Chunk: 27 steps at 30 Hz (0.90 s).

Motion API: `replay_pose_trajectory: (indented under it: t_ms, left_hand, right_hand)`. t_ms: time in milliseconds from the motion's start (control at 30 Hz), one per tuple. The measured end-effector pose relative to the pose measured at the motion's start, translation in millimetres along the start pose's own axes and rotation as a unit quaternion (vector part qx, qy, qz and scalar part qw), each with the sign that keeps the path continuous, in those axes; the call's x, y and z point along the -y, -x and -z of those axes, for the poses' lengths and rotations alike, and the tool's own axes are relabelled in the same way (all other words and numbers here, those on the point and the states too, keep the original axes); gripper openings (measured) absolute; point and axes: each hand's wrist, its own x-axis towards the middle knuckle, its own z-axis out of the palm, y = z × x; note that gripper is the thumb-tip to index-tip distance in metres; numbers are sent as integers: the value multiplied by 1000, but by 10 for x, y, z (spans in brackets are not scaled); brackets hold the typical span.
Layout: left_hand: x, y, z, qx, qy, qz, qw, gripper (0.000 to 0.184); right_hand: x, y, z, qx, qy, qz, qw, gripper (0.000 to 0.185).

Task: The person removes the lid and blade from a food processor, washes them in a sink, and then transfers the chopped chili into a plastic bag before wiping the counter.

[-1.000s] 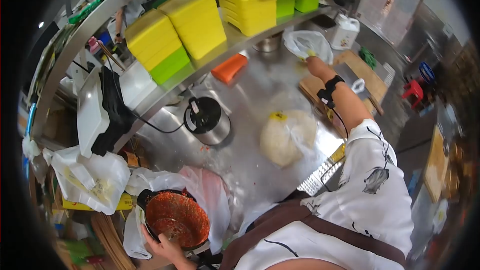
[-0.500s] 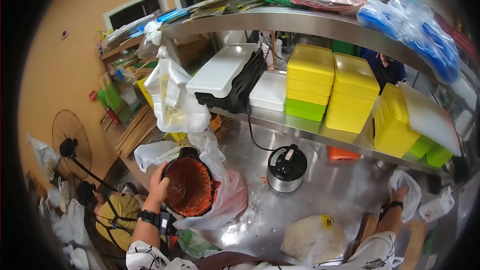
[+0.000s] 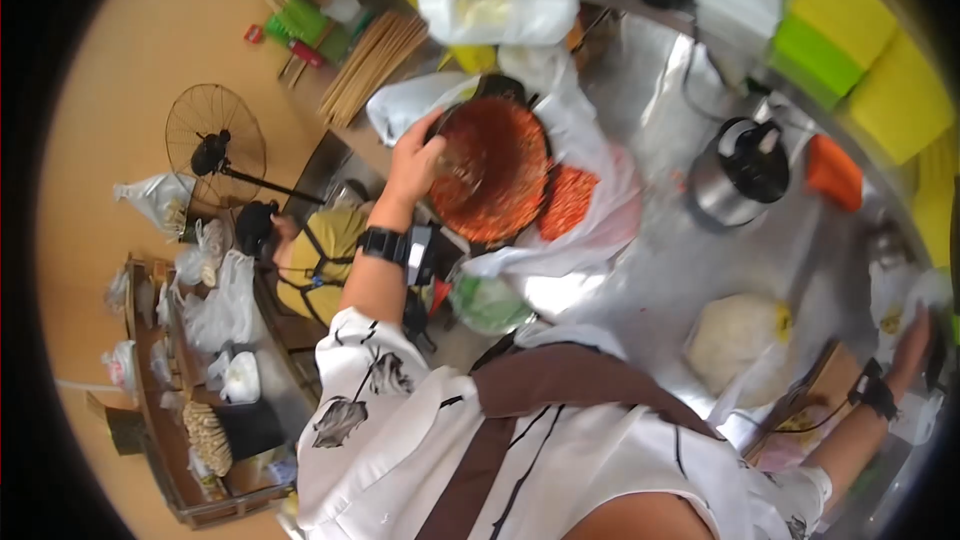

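Observation:
My left hand (image 3: 415, 162) is closed on the left rim of a round, dark-rimmed pot (image 3: 490, 145). Chopped red chili (image 3: 500, 210) coats its inner wall and collects along the lower side. The pot is tilted over an open plastic bag (image 3: 605, 225), where more chopped chili (image 3: 570, 200) lies against its right side. Far to the right, my right hand (image 3: 908, 345) reaches to a whitish plastic bag (image 3: 890, 290) near the counter edge. Blur hides how its fingers are set.
A black-topped steel appliance (image 3: 740, 172) with a cord stands on the steel counter (image 3: 640, 290). Nearer me is a bagged pale mass (image 3: 738, 345). Yellow boxes (image 3: 840, 0) line the shelf. A person in yellow (image 3: 320, 250) is at the left, near a fan (image 3: 215, 145).
The view has turned down and leftward, so everything appears shifted. More chili shows in the bag beside the pot. My left hand stays on the rim; my right hand shows less inside its bag.

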Motion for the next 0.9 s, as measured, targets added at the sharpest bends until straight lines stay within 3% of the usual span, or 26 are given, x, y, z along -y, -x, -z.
replay_pose_trajectory:
  t_ms: [133, 233, 267, 300, 333, 367, 433, 500, 667, 733, 900]
  left_hand:
    - [137, -101, 54, 28, 92, 46, 994, 45]
    - [275, -143, 102, 28, 152, 52, 987, 46]
    - [280, -144, 99, 25, 167, 54, 984, 46]
    - [255, -159, 115, 25, 180, 37, 983, 47]
    - [248, -169, 100, 24, 190, 19, 981, 48]
    - [254, -171, 107, 22, 200, 1, 979, 48]
    - [289, -187, 150, 44, 194, 21, 980, 49]
    - [285, -213, 163, 63, 215, 44, 974, 49]
    - [368, -268, 193, 102, 285, 64, 951, 47]
    - [414, -310, 187, 107, 275, 44, 954, 47]
    - [338, -282, 249, 138, 255, 37, 956, 46]
  right_hand:
    - [1105, 880, -483, 48, -208, -127, 969, 47]
    - [1526, 1643, -1135, 15, -434, -206, 877, 46]
    - [2352, 2086, -1838, -76, -404, -209, 887, 46]
    - [2784, 2382, -2267, -44, -446, -225, 865, 46]
    - [2781, 2596, -2579, 130, -505, -166, 837, 46]
    - [2962, 2750, -3053, 187, -527, -159, 814, 41]
    - [3401, 3046, -4004, 163, -544, -181, 803, 31]
    - [4006, 3314, -4531, 185, -596, -214, 751, 32]
    - [4163, 3484, -4615, 274, -768, -176, 552, 39]
    - [4071, 3624, -4658, 290, -764, -203, 540, 39]
    - [3610, 4099, -4938, 310, -673, -345, 576, 40]
